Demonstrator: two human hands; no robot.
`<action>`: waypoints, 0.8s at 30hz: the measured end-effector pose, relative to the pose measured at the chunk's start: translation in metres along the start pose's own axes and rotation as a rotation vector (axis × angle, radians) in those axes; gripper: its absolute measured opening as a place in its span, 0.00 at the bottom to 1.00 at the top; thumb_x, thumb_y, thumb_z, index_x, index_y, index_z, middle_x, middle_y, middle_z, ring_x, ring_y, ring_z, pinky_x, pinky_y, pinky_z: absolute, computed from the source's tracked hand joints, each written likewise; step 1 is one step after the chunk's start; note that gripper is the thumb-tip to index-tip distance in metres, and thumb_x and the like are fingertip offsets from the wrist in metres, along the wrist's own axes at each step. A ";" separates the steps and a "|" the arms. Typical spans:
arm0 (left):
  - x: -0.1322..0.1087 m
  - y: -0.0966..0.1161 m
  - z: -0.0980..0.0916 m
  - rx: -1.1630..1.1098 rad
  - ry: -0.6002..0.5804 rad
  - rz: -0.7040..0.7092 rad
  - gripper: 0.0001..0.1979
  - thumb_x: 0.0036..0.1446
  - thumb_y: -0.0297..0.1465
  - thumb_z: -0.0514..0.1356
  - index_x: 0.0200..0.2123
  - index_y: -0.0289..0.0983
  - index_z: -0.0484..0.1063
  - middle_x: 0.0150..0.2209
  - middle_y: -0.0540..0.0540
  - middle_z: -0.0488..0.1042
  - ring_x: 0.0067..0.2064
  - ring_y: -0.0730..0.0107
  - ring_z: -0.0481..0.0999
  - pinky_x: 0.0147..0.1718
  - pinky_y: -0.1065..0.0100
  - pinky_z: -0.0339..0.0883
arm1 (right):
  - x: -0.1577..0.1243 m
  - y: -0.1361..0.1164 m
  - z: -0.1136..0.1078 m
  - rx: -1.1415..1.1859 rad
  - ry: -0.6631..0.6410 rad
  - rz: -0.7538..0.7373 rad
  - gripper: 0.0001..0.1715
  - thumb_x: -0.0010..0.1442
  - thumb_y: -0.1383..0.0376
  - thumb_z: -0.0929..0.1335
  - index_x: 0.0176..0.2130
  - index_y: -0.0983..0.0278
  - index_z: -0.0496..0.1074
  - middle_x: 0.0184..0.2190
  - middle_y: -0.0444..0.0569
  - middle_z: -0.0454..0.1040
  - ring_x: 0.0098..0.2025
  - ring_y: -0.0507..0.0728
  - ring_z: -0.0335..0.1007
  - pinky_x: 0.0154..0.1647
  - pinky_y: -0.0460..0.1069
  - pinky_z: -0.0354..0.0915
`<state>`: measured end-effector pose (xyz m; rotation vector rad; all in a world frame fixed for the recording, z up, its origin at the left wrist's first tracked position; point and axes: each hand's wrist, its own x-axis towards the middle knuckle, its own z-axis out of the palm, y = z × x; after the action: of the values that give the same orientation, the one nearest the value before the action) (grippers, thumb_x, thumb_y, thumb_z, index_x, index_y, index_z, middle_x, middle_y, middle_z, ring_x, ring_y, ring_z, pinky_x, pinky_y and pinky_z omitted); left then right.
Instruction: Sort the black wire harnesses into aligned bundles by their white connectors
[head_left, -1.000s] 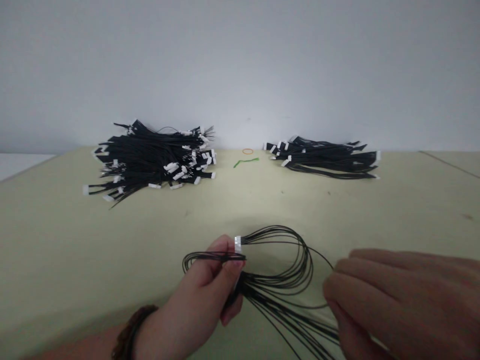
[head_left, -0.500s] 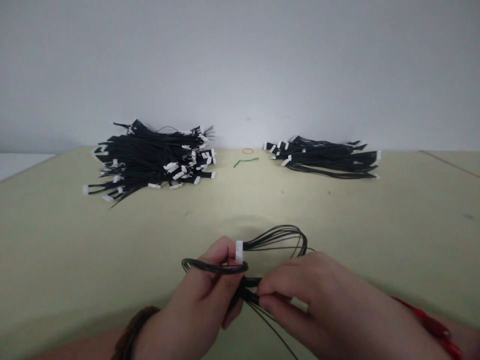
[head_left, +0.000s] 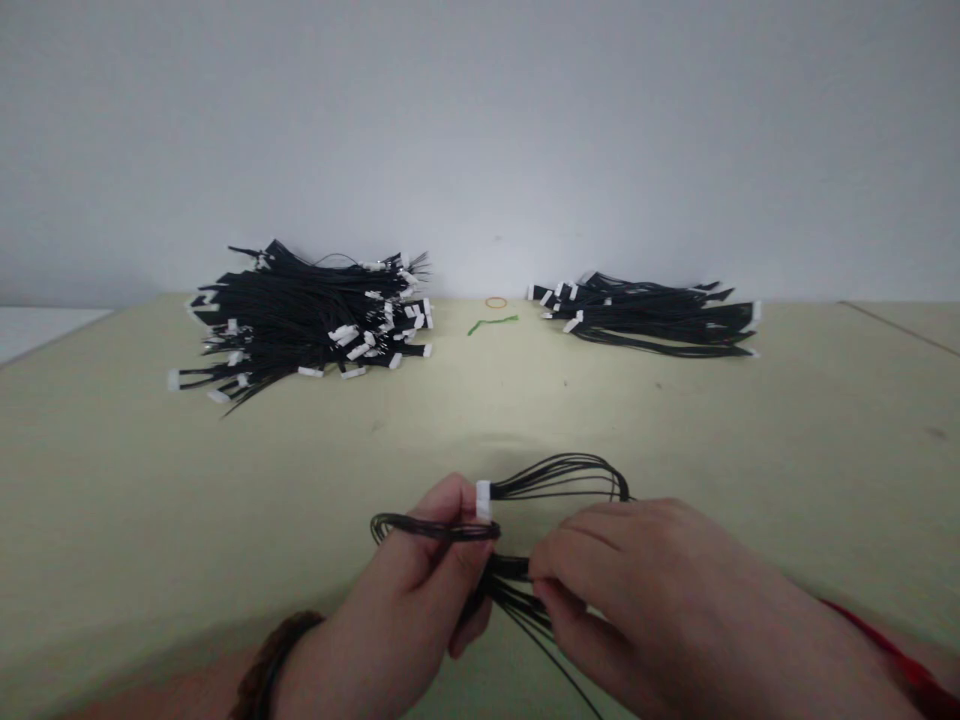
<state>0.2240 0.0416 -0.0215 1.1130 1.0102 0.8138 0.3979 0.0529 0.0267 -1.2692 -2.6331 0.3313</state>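
Observation:
A bundle of thin black wires (head_left: 555,480) with a white connector (head_left: 484,500) is held in front of me, above the pale green table (head_left: 750,430). My left hand (head_left: 409,570) grips the bundle at the connector, with a small coil of wire wrapped across its fingers. My right hand (head_left: 637,590) pinches the gathered wires just to the right of my left hand. Loose wire ends hang down below both hands, and their far ends are hidden by my hands or run out of view.
Two piles of black wire bundles with white connectors lie at the far edge of the table, a larger one (head_left: 300,320) at left and a smaller one (head_left: 649,318) at right. Between them lie a green twist tie (head_left: 493,324) and an orange rubber band (head_left: 495,302).
My right hand has moved left from beside the wires and now pinches them. The wire loop above my hands has drawn smaller and flatter.

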 end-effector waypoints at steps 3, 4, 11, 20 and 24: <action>0.004 -0.001 0.000 -0.067 0.001 -0.015 0.12 0.59 0.40 0.51 0.29 0.39 0.58 0.17 0.60 0.53 0.14 0.85 0.51 0.12 0.80 0.45 | -0.003 0.013 -0.024 0.234 -0.183 0.020 0.14 0.48 0.74 0.63 0.28 0.58 0.72 0.19 0.37 0.70 0.21 0.48 0.65 0.21 0.42 0.54; 0.006 -0.001 0.001 -0.089 0.003 -0.015 0.11 0.59 0.40 0.51 0.30 0.39 0.58 0.18 0.60 0.53 0.14 0.85 0.50 0.11 0.80 0.45 | -0.005 0.019 -0.033 0.372 -0.267 -0.019 0.16 0.50 0.74 0.60 0.29 0.58 0.73 0.19 0.37 0.70 0.21 0.46 0.65 0.22 0.40 0.55; 0.005 0.003 0.005 -0.173 0.030 -0.006 0.14 0.55 0.42 0.54 0.28 0.38 0.56 0.20 0.60 0.54 0.14 0.87 0.48 0.11 0.80 0.46 | -0.012 0.024 -0.040 0.537 0.382 0.097 0.39 0.62 0.65 0.39 0.13 0.73 0.57 0.08 0.39 0.54 0.12 0.40 0.53 0.17 0.42 0.45; 0.005 0.005 0.005 -0.198 -0.013 0.073 0.16 0.56 0.43 0.54 0.27 0.38 0.56 0.19 0.60 0.54 0.14 0.87 0.49 0.11 0.80 0.43 | -0.011 -0.001 -0.014 -0.177 0.542 -0.171 0.30 0.65 0.59 0.56 0.15 0.68 0.61 0.13 0.40 0.61 0.19 0.44 0.60 0.21 0.41 0.52; -0.003 0.003 0.005 -0.259 -0.096 0.056 0.18 0.54 0.47 0.56 0.28 0.38 0.58 0.19 0.59 0.54 0.14 0.87 0.49 0.12 0.79 0.43 | -0.010 -0.001 -0.015 -0.191 0.453 -0.235 0.22 0.65 0.65 0.57 0.22 0.66 0.64 0.18 0.41 0.64 0.21 0.46 0.60 0.24 0.42 0.54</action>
<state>0.2270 0.0378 -0.0172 0.9519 0.7716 0.9002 0.4073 0.0462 0.0408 -0.9295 -2.4167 -0.2253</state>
